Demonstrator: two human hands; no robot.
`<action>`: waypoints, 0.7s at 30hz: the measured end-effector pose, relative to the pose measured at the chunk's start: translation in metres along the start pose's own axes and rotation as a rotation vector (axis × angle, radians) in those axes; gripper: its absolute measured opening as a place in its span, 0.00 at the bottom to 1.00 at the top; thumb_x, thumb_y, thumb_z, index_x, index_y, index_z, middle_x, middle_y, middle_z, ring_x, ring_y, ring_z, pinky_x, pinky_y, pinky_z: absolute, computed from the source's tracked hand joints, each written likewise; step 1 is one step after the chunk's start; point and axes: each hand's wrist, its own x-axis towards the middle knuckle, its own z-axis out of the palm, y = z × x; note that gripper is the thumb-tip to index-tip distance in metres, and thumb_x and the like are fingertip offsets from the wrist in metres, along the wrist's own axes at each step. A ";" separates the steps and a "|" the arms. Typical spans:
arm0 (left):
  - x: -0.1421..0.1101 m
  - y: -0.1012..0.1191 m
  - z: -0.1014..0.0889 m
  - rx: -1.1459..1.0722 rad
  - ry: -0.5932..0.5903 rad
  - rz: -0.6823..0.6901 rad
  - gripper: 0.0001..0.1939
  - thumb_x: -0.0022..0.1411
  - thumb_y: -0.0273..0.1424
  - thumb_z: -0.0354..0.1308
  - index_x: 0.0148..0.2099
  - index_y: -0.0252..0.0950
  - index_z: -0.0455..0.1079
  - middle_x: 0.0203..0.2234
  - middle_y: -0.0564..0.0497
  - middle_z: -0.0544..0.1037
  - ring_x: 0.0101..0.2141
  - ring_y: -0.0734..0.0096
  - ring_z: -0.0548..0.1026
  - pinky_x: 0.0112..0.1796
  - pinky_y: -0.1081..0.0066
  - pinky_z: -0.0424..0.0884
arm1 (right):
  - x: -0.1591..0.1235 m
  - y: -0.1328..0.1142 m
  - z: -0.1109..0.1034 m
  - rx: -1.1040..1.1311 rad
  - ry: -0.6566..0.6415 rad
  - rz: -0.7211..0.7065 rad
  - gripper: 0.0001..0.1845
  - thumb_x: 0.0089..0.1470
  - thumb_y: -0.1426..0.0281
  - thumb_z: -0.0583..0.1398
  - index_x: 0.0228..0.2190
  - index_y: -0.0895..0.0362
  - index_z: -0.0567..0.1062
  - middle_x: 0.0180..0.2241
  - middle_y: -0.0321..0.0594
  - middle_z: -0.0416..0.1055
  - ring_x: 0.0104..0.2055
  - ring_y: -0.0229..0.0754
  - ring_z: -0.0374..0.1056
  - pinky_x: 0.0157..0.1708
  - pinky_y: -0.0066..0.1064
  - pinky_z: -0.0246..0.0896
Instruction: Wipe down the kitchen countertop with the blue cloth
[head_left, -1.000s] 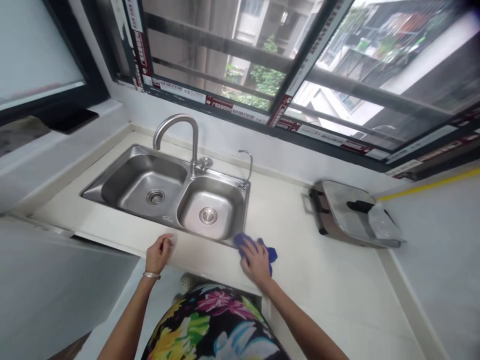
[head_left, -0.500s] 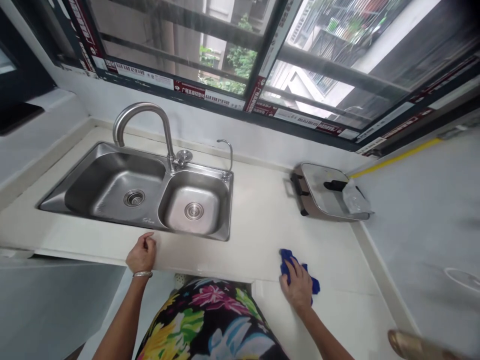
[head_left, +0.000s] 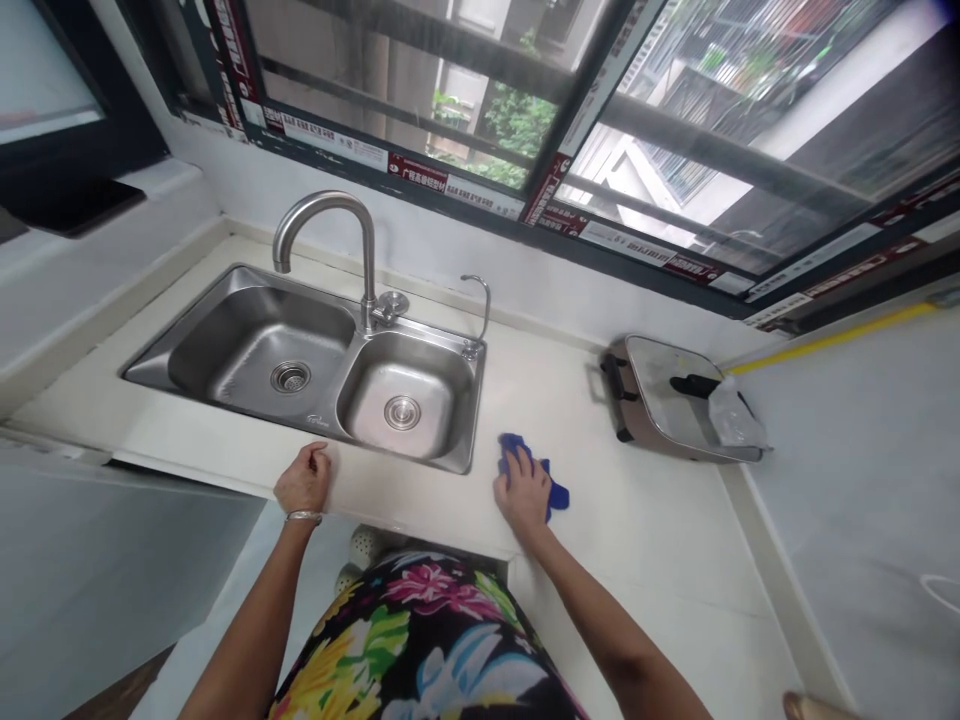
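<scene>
Blue cloth [head_left: 557,497] lies bunched under my right hand [head_left: 523,487], on the pale counter [head_left: 622,545] to the right of the sink. Above the back wall spans the window [head_left: 525,205], its dark frame carrying red and white printed strips, with green leaves and buildings visible through the glass. The counter runs below it, and set into it is the steel sink [head_left: 346,362], with a larger basin on the left and a smaller one on the right. My floral clothing [head_left: 439,645] shows just in front of the counter's near edge. Near the back right stands an electric pan [head_left: 649,410] with a glass lid, and a clear plastic bag [head_left: 735,415] rests on that lid. A tall curved tap [head_left: 367,245] rises behind the sink, its spout turned over the larger basin. With my right hand I hold the cloth palm down against the counter, fingers slightly spread over it, blue folds poking out on both sides. My left hand [head_left: 304,480] is loosely curled into a narrow grip at the counter's front edge, close to the sink's near rim. A thin small tap [head_left: 487,300] stands at the sink's back right corner. Each basin has a round drain, and a silvery bracelet [head_left: 304,516] circles my left wrist
</scene>
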 end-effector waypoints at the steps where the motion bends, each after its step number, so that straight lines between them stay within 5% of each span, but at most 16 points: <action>1: 0.000 0.000 0.000 -0.007 0.001 0.004 0.19 0.65 0.38 0.48 0.51 0.46 0.77 0.30 0.49 0.81 0.28 0.64 0.71 0.30 0.68 0.56 | 0.003 -0.010 0.001 0.019 -0.005 -0.023 0.29 0.57 0.68 0.53 0.59 0.54 0.69 0.64 0.46 0.62 0.60 0.61 0.55 0.57 0.53 0.51; 6: -0.003 -0.002 0.002 -0.040 0.039 0.026 0.18 0.65 0.36 0.49 0.50 0.45 0.77 0.29 0.48 0.81 0.28 0.64 0.72 0.30 0.69 0.56 | 0.000 -0.040 -0.002 0.085 -0.038 -0.157 0.31 0.55 0.69 0.55 0.61 0.51 0.67 0.64 0.43 0.62 0.62 0.59 0.54 0.59 0.52 0.48; 12: -0.006 -0.005 0.002 -0.042 0.061 0.057 0.18 0.65 0.35 0.49 0.50 0.44 0.78 0.28 0.49 0.81 0.28 0.65 0.72 0.29 0.70 0.55 | -0.032 -0.038 -0.017 0.092 -0.093 -0.380 0.29 0.54 0.70 0.56 0.58 0.51 0.70 0.65 0.37 0.61 0.64 0.55 0.53 0.61 0.47 0.50; 16: -0.007 -0.009 0.005 -0.072 0.066 0.094 0.18 0.65 0.34 0.49 0.50 0.43 0.78 0.29 0.49 0.80 0.29 0.65 0.72 0.30 0.70 0.56 | -0.067 -0.011 -0.029 0.151 -0.128 -0.521 0.28 0.53 0.71 0.56 0.57 0.50 0.71 0.65 0.38 0.61 0.65 0.54 0.53 0.62 0.48 0.51; 21: -0.007 -0.010 0.008 -0.090 0.066 0.123 0.19 0.65 0.34 0.47 0.49 0.42 0.78 0.29 0.48 0.80 0.30 0.65 0.72 0.31 0.69 0.57 | -0.118 0.053 -0.043 0.178 -0.155 -0.554 0.28 0.53 0.71 0.55 0.56 0.52 0.72 0.65 0.42 0.61 0.65 0.55 0.56 0.61 0.52 0.55</action>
